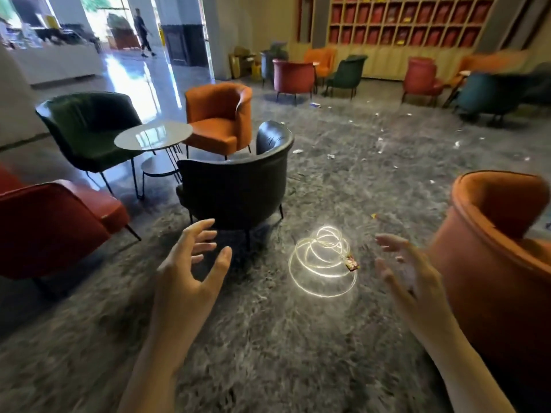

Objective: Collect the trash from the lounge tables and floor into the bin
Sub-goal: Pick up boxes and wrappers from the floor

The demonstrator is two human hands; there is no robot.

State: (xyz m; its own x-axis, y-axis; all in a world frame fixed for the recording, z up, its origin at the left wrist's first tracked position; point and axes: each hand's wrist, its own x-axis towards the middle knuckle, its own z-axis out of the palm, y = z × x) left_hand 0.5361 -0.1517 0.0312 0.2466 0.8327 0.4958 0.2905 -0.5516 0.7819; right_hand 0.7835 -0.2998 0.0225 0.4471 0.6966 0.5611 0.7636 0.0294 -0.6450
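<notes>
Daylight pours in far beyond the left hand (190,272), glaring off the polished floor (134,76); carpet (268,338) under the hands is dim. The right hand (417,281) and chairs (489,90) beyond it are motion-blurred.

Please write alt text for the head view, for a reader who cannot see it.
An open left hand and open right hand hover over a grey carpet near a red wrapper. Paper scraps litter it beyond, among armchairs.

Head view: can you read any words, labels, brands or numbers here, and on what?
Nothing reads clearly.
Small red and yellow wrapper on the carpet: printed, but too small to read.
Red shelf items at the far side: too blurred to read.
White scraps on the carpet: no text can be made out.
</notes>
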